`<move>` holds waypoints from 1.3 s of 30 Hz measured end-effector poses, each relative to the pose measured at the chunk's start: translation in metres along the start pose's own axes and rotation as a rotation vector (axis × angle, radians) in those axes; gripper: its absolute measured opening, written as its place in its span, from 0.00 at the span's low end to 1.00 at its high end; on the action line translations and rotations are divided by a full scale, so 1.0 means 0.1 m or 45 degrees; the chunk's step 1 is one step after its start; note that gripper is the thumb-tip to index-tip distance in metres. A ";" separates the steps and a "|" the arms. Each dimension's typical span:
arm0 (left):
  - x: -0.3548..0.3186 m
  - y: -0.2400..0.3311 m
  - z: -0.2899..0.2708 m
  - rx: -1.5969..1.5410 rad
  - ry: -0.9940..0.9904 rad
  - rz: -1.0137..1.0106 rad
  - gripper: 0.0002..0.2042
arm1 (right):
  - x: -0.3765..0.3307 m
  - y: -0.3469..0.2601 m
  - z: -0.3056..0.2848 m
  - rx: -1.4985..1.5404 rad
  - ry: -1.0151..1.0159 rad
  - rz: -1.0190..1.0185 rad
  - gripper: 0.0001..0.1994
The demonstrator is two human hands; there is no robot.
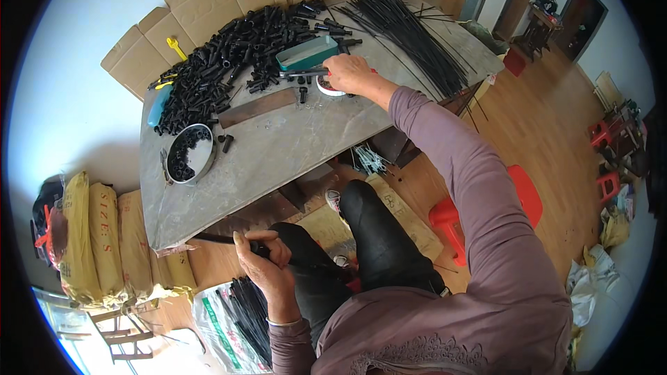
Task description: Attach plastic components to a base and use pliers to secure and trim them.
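Note:
My left hand (267, 264) is closed around a black plastic fitting (260, 248) below the table's front edge. A thin black rod (214, 238) runs left from that fitting. My right hand (349, 73) reaches over the table, its fingers closed on a slim grey metal tool (299, 73) with red on its handle; its exact kind is unclear. Under this hand sits a small white round dish (332, 90) with reddish contents, partly hidden. Just beyond is a teal tray (306, 54). Small black fittings (303, 94) lie beside the dish.
A heap of black tubular fittings (229, 48) covers the far left of the table (278, 146). Long black rods (410, 38) lie at the right. Nearer are a flat metal bar (257, 107) and a round tin (191, 173). A red stool (524, 198) stands right; sacks (104, 236) stand left.

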State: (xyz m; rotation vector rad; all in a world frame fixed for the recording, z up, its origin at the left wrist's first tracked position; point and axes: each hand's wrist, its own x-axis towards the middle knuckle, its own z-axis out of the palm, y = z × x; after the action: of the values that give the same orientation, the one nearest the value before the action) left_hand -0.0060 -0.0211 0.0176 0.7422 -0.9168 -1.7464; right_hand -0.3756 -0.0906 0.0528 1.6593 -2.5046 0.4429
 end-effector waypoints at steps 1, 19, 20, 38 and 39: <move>-0.01 0.01 0.00 0.001 0.004 0.005 0.27 | 0.00 0.00 0.00 0.003 0.001 -0.006 0.09; -0.20 0.03 -0.04 0.228 -0.314 0.315 0.28 | -1.19 -1.10 -0.26 2.004 -0.906 0.119 0.09; -0.18 0.01 -0.07 0.251 -0.281 0.346 0.27 | -1.32 -1.23 -0.24 2.165 -1.032 0.115 0.09; -0.45 0.06 -0.28 0.333 0.012 0.544 0.22 | -2.07 -2.55 0.06 1.738 -0.171 0.056 0.10; -0.45 0.06 -0.29 0.377 0.028 0.597 0.23 | -2.08 -2.58 0.15 1.628 -0.037 -0.027 0.10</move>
State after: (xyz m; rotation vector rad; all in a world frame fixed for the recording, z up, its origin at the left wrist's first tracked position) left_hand 0.0352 0.0128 0.0102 0.6649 -1.2382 -1.2038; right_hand -0.0556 -0.0045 0.0351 1.8729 -2.2253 2.3461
